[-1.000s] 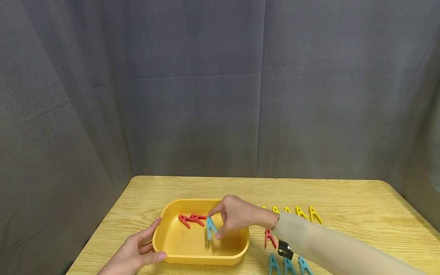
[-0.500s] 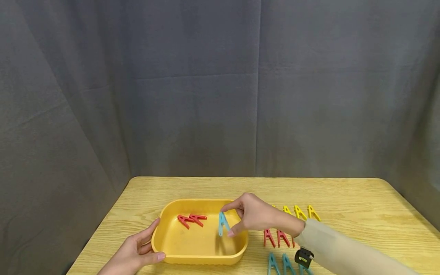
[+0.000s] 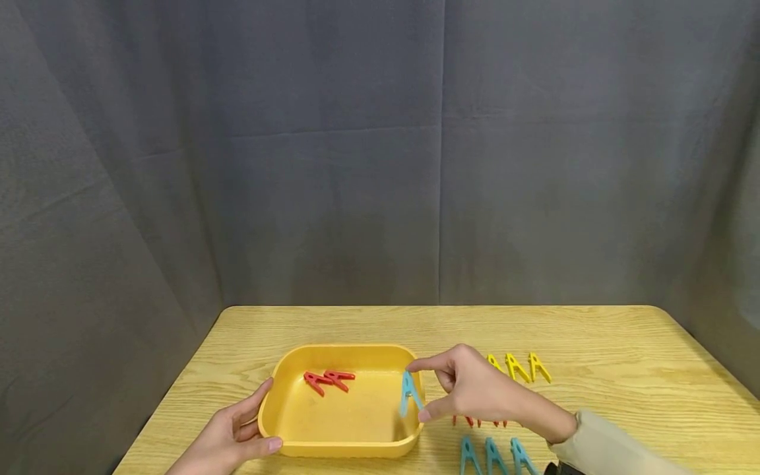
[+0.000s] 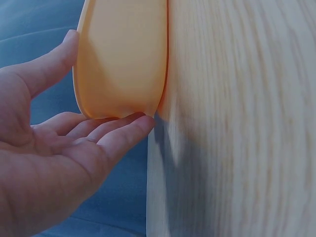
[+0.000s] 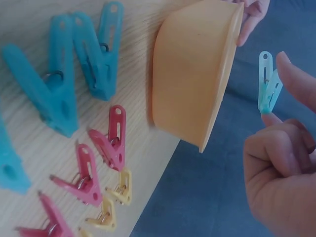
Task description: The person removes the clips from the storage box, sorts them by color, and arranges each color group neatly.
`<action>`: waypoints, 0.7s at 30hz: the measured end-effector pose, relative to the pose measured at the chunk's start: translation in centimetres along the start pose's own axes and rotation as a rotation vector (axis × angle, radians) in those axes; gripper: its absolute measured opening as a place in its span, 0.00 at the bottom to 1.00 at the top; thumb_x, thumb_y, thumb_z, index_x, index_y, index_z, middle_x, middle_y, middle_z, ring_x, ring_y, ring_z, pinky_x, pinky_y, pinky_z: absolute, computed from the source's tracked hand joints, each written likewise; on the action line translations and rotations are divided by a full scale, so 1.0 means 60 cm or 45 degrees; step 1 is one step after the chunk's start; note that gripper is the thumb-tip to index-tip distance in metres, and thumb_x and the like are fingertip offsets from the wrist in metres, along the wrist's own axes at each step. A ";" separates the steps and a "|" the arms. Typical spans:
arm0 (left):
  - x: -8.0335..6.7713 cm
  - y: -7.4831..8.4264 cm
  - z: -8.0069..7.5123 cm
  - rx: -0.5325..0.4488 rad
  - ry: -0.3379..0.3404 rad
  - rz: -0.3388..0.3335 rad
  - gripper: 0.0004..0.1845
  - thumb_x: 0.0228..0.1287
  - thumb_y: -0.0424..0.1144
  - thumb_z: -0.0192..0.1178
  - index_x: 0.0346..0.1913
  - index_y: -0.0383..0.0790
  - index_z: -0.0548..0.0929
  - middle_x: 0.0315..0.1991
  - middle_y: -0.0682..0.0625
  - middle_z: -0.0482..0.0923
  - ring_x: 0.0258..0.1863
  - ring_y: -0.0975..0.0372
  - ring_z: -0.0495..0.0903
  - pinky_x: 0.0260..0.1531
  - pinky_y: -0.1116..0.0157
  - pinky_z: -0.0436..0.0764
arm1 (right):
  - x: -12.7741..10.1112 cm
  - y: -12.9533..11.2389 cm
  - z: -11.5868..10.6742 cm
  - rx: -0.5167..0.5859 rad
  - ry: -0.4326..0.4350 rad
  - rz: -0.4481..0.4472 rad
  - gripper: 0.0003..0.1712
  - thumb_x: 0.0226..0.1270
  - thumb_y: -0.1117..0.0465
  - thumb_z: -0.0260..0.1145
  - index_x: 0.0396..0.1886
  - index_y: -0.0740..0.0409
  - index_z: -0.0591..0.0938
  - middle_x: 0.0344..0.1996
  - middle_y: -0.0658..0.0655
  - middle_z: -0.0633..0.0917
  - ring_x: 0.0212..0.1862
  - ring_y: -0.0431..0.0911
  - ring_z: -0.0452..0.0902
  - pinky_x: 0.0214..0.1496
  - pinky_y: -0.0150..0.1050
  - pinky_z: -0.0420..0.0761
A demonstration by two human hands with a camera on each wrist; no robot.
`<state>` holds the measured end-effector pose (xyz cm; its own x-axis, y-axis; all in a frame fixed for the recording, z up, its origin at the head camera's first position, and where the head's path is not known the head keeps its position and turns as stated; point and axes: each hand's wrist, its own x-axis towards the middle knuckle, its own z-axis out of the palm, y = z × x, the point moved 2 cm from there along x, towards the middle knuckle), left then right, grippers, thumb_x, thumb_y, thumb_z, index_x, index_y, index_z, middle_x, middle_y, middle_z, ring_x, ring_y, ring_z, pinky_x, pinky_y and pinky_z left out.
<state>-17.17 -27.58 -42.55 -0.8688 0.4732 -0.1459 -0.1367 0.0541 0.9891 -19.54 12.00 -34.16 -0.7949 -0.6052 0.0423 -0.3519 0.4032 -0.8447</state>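
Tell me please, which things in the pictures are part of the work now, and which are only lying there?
In use:
- blue clothespin, pinched by the right hand above the tray's right rim
- yellow tray, touched by the left hand
- two red clothespins lying in the tray

Only lying there:
- yellow clothespins, red clothespins and blue clothespins in rows on the wooden table

The blue clothespin [image 3: 409, 394] is a small light blue plastic peg with a hole near one end; it is pinched between the thumb and the forefinger of the right hand [image 3: 475, 389] and hangs in the air, nearly upright, above the right end of the yellow tub [image 3: 332, 450]. The tub is a shallow rounded rectangle that stands on the wooden bench [image 3: 623, 396]. The left hand [image 3: 228, 439] rests against its left wall with straight fingers [image 4: 126, 129], the thumb lying on its rim.
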 end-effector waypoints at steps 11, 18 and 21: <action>0.000 -0.005 0.000 -0.016 -0.004 -0.023 0.54 0.72 0.30 0.68 0.83 0.27 0.36 0.80 0.24 0.36 0.74 0.36 0.63 0.59 0.55 0.82 | -0.075 0.024 -0.028 0.038 0.116 0.068 0.37 0.56 0.58 0.85 0.65 0.65 0.84 0.14 0.49 0.53 0.19 0.39 0.45 0.36 0.32 0.74; 0.002 -0.004 0.000 -0.004 0.002 -0.006 0.55 0.71 0.30 0.69 0.83 0.27 0.37 0.79 0.24 0.37 0.73 0.35 0.63 0.59 0.56 0.82 | -0.123 0.055 -0.048 0.117 0.155 0.115 0.35 0.59 0.63 0.82 0.65 0.70 0.82 0.14 0.48 0.52 0.18 0.40 0.44 0.34 0.32 0.74; 0.002 -0.004 -0.001 0.005 0.004 -0.008 0.54 0.72 0.30 0.68 0.82 0.26 0.37 0.79 0.23 0.37 0.73 0.35 0.63 0.58 0.56 0.83 | -0.144 0.072 -0.055 0.181 0.146 0.156 0.34 0.62 0.65 0.80 0.66 0.72 0.81 0.14 0.48 0.52 0.18 0.43 0.42 0.32 0.31 0.72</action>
<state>-17.28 -27.55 -42.78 -0.8694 0.4702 -0.1519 -0.1401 0.0602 0.9883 -15.81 21.24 -36.41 -0.8814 -0.4723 -0.0119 -0.1821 0.3630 -0.9138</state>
